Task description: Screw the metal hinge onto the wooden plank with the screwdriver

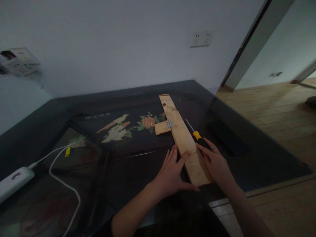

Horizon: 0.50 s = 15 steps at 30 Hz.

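A long pale wooden plank (181, 136) lies on the dark glass-topped table (138, 168), running from the near edge toward the wall. A short wooden piece (161, 127) joins its left side through a small metal hinge (169, 124). My left hand (171, 172) rests flat beside the plank's near end, thumb and forefinger touching the wood. My right hand (216, 163) lies against the plank's right edge, fingers spread. A screwdriver (196, 133) with a yellow and black handle lies just beyond my right fingertips, touching or nearly touching them.
A white power strip (13, 179) with white cables (61, 179) sits at the table's left. Under the glass is a painted bird and flower design (123, 126). A wall socket (201, 38) is above. Wooden floor (276, 112) and a doorway lie to the right.
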Motion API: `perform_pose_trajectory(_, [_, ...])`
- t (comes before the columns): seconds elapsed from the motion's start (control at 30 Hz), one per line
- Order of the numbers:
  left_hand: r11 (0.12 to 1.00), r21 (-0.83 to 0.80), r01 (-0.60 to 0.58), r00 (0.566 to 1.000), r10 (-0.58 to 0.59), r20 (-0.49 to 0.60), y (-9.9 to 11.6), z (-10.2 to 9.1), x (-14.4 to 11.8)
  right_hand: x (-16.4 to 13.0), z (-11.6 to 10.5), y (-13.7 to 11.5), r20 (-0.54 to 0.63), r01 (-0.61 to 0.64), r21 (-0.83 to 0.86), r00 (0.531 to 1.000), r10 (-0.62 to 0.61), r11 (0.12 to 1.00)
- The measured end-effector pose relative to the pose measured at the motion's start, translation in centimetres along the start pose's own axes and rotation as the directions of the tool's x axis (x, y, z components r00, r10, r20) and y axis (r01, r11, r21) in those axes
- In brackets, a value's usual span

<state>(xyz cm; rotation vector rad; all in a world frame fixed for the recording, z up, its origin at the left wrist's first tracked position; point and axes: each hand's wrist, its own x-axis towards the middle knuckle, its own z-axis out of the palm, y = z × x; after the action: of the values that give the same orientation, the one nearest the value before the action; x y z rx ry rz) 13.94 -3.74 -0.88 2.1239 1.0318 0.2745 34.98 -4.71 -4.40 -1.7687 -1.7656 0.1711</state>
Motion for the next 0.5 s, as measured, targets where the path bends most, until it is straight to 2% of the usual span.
perform_pose_trajectory(0.27, [1.000,-0.004,0.002,1.000,-0.002,0.030,-0.4,-0.1,0.2,0.2,0.5,0.3,-0.006,0.019,-0.052,1.000,-0.019,0.998])
perform_pose_trajectory(0.5, [1.000,-0.004,-0.001,1.000,0.001,0.007,-0.7,0.2,0.3,0.7,0.9,1.2,-0.008,0.049,-0.038,0.999,-0.050,0.998])
